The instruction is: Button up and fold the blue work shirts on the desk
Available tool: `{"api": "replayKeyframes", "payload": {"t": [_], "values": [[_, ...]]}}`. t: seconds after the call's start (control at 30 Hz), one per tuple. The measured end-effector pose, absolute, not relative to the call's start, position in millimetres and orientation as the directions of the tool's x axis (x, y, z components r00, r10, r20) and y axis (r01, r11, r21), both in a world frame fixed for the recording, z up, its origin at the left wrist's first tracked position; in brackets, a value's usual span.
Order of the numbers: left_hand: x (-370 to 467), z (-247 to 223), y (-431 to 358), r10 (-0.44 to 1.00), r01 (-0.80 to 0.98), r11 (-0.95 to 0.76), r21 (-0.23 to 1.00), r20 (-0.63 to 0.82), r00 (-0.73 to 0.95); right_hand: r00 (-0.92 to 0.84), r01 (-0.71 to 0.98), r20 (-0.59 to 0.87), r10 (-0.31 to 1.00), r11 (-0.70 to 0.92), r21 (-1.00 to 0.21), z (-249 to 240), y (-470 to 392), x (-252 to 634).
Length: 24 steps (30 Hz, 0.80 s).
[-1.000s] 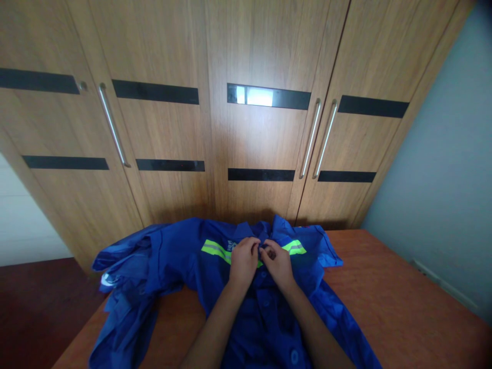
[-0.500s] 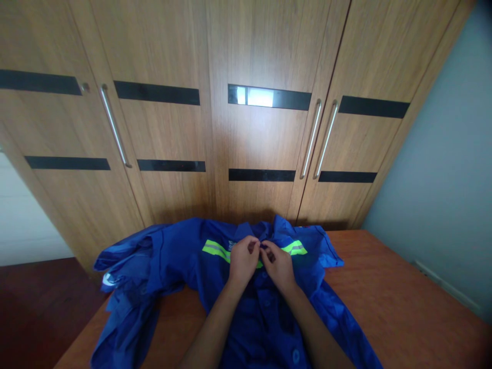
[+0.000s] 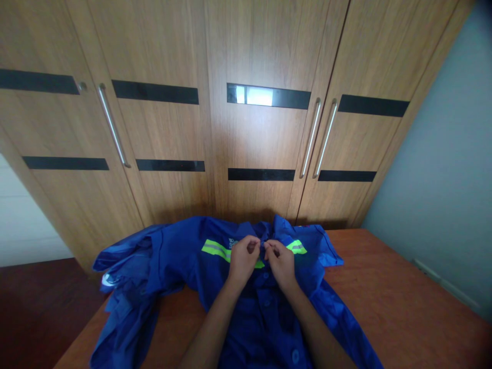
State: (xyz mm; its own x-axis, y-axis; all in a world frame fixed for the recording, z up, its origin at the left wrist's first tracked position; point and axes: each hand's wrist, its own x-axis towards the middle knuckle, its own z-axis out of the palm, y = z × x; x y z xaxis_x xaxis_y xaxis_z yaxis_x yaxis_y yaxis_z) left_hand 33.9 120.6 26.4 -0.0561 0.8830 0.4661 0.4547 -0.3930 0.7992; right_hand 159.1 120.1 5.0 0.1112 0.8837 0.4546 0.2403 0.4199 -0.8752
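Observation:
A blue work jacket (image 3: 179, 253) with yellow-green reflective strips lies front up, its collar toward the wardrobe. My left hand (image 3: 244, 259) pinches the front edge of the jacket just below the collar. Close beside it, my right hand (image 3: 281, 261) has thumb and finger pressed together on the opposite front edge. Whether a button is between the fingertips is too small to tell. Farther down the front placket, several blue buttons (image 3: 266, 303) show. White lettering on the chest is partly covered by my left hand.
The jacket rests on a reddish-brown wooden table (image 3: 400, 287). Right behind it stands a wooden wardrobe (image 3: 261, 138) with black strips and metal handles (image 3: 308, 138). A pale wall (image 3: 434, 189) borders the right side, and dark floor (image 3: 38, 302) shows at the left.
My right hand has shifted slightly to the right, so the fingertips of both hands are a little farther apart. My left hand stays almost in place on the jacket.

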Motion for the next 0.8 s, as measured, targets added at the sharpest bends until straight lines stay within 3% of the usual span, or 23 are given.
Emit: {"api": "replayKeyframes", "payload": {"t": [0.43,0.57,0.8], "values": [[28.8,18.4,121.2,0.893,0.481,-0.381,0.79,0.449,-0.028,0.088,0.013,0.33,0.94,0.33,-0.944,3.1,123.8,158.1],[28.5,17.8,123.2,0.908,0.432,-0.379,0.819,0.42,0.002,0.07,0.062,0.315,0.947,0.311,-0.948,0.2,128.2,160.0],[29.7,14.2,124.5,0.92,0.409,-0.391,0.825,0.361,0.151,0.135,0.305,0.372,0.918,0.319,-0.898,-11.4,137.0,170.7]]}}
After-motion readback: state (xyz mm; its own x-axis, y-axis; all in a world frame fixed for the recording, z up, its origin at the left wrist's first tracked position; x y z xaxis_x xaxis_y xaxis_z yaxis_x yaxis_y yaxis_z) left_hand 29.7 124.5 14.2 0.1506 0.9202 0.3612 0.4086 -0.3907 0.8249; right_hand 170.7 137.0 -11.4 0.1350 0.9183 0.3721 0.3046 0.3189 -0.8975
